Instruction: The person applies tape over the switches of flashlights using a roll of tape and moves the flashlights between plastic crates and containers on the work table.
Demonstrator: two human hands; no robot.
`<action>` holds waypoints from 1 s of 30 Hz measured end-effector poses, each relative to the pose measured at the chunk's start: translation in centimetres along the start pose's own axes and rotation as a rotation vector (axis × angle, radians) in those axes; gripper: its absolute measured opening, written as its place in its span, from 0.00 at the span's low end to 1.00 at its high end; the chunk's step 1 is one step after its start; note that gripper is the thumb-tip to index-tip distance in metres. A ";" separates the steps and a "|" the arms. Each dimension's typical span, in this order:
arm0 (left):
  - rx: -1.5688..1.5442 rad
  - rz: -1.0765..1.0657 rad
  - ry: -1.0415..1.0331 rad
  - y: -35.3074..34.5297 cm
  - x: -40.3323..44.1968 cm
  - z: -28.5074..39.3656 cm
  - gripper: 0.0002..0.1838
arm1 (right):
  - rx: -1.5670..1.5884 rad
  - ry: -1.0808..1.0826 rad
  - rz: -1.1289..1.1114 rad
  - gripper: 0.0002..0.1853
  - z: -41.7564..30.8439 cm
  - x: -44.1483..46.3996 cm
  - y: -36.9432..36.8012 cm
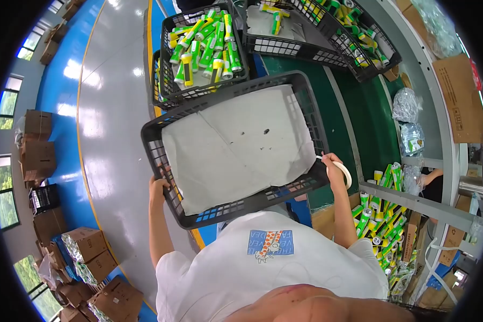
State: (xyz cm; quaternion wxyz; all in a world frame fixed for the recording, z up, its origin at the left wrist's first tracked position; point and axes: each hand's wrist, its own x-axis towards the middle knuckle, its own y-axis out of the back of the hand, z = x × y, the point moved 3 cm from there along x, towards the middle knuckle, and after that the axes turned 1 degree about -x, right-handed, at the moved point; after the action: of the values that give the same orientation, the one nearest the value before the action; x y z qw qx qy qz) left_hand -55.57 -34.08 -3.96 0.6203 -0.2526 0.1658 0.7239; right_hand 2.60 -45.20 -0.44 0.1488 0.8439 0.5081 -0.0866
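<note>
A black plastic crate [236, 217] is held up in front of my body, its bottom covered by a grey sheet [220, 145] with a few dark specks or holes. My left hand [160, 188] grips the crate's left side, fingers hooked through the slots. On the opposite side, my right hand [333, 165] is closed around the crate's right edge, and a pale ring [344, 176] hangs at that wrist. Just beyond the crate stands another black crate [169, 88], piled with green, white and yellow flashlights [206, 48].
More black crates [290, 47] with flashlights stand at the top right on a green surface [335, 107]. A heap of flashlights [381, 214] lies on my right, where another person's arm [432, 176] shows. Cardboard boxes [115, 303] line the left beside a grey walkway [112, 107].
</note>
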 end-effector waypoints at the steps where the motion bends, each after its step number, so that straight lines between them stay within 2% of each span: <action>1: 0.000 0.016 -0.010 1.6 -0.5 0.8 0.40 | -0.094 -0.031 -0.044 0.10 -1.1 -0.1 -1.7; 2: 0.003 0.033 -0.022 3.4 -0.8 1.3 0.41 | -0.139 -0.039 -0.072 0.10 -2.4 -0.2 -3.7; 3: -0.013 0.082 -0.017 4.8 -1.2 1.8 0.41 | -0.111 0.077 -0.128 0.09 -2.2 0.6 -5.4; 4: -0.029 0.132 -0.011 6.3 -1.5 2.1 0.41 | -0.114 0.040 -0.158 0.09 -3.5 0.7 -7.3; 5: -0.027 0.139 -0.021 7.8 -1.8 2.4 0.40 | -0.117 0.003 -0.188 0.09 -4.7 0.8 -9.2; 8: -0.057 0.219 0.013 14.3 -1.3 0.0 0.34 | -0.180 0.154 -0.272 0.07 -4.9 2.5 -14.0; 11: -0.190 0.269 -0.007 15.8 -5.0 -0.1 0.31 | -0.305 0.245 -0.355 0.09 -5.8 3.1 -18.8; 14: -0.323 0.334 0.019 20.7 -7.9 -5.0 0.35 | -0.430 0.429 -0.434 0.09 -7.2 2.2 -23.7; 16: -0.362 0.400 0.040 23.6 -10.8 -9.4 0.38 | -0.447 0.354 -0.559 0.11 -6.6 1.7 -27.3; 17: -0.370 0.440 0.050 24.7 -12.3 -11.8 0.40 | -0.479 0.384 -0.616 0.12 -5.2 2.1 -29.1; 22: -0.497 0.726 0.128 23.9 -18.2 -19.3 0.45 | -0.447 0.186 -0.856 0.13 0.1 4.7 -38.2; 26: -0.464 0.823 0.210 21.1 -16.5 -23.7 0.44 | -0.532 0.107 -0.924 0.12 4.4 9.5 -42.0; 29: -0.558 0.812 0.189 17.2 -11.6 -26.1 0.41 | -0.604 0.229 -0.874 0.11 5.8 14.5 -44.1; 30: -0.599 0.833 0.175 16.1 -9.5 -27.0 0.39 | -0.788 0.303 -0.810 0.11 5.3 15.7 -44.7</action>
State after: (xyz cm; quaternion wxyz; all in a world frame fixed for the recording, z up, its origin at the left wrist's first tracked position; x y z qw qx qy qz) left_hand -66.09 -59.58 -21.76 0.1638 -0.3914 0.0890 0.9011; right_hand -29.49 -14.28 -17.44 0.3321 0.4663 0.7997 0.1808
